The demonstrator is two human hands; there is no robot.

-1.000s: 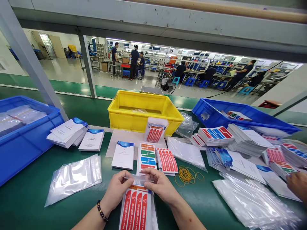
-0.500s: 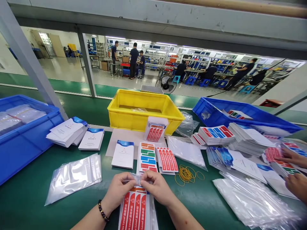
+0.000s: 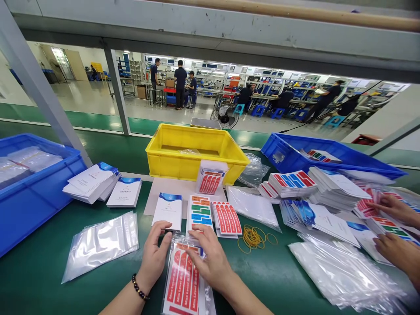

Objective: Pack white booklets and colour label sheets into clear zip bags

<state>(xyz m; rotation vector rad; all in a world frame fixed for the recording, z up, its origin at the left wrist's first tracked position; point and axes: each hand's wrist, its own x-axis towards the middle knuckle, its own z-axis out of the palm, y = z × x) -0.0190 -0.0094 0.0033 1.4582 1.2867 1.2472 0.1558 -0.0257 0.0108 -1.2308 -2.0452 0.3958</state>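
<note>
A clear zip bag holding a red sticker sheet (image 3: 183,280) lies on the green table right in front of me. My right hand (image 3: 210,260) rests flat on the bag's top end with its fingers stretched out. My left hand (image 3: 154,253) has reached past the bag to a white booklet with a blue top (image 3: 168,209). Its fingertips and thumb close on the booklet's near edge. Beside the booklet lie a multicoloured sticker sheet (image 3: 200,211) and a fanned stack of red sticker sheets (image 3: 227,217).
A yellow bin (image 3: 170,164) stands behind, with blue bins at the left (image 3: 36,197) and right (image 3: 331,154). There are empty clear bags (image 3: 101,240), booklet stacks (image 3: 93,180), rubber bands (image 3: 254,238) and a bag pile (image 3: 344,271). A co-worker's hands (image 3: 395,227) sort sheets at the right.
Both hands let go of the bag's top edge. The left hand moved forward to the white booklet, and the right hand flattened on the bag. The co-worker's hands came further in.
</note>
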